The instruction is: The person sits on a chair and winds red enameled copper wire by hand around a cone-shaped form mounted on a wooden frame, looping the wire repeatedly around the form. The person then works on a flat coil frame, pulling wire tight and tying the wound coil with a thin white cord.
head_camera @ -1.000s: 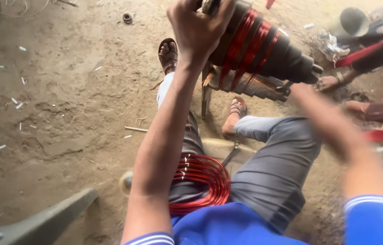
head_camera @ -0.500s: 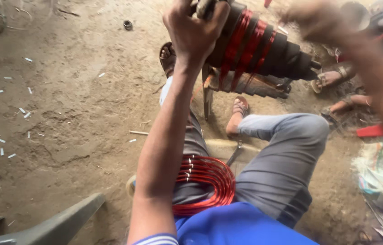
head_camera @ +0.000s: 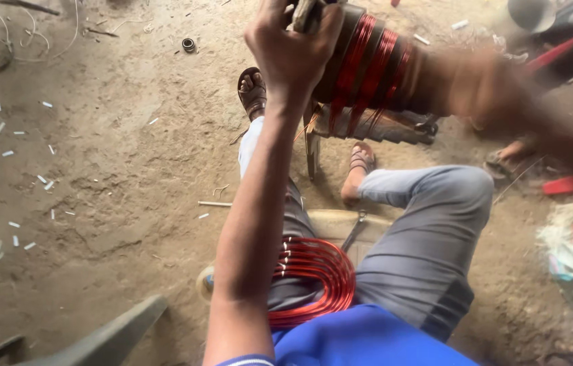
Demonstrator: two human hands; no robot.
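Stator core [head_camera: 374, 64] full of red wire coils, left fingers [head_camera: 293, 51] gripping its end; right hand [head_camera: 483, 85] blurred, grip unclear.

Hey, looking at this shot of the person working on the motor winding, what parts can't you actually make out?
Head view only:
- Right hand: motion blur smears it, so its grip cannot be told.
- Left hand: its fingers wrap a pale object, cut off by the top edge.
- Dark cylinder with red wire: its right end is lost behind the blurred hand.
- Red wire coil on the lap: partly hidden by the left forearm.
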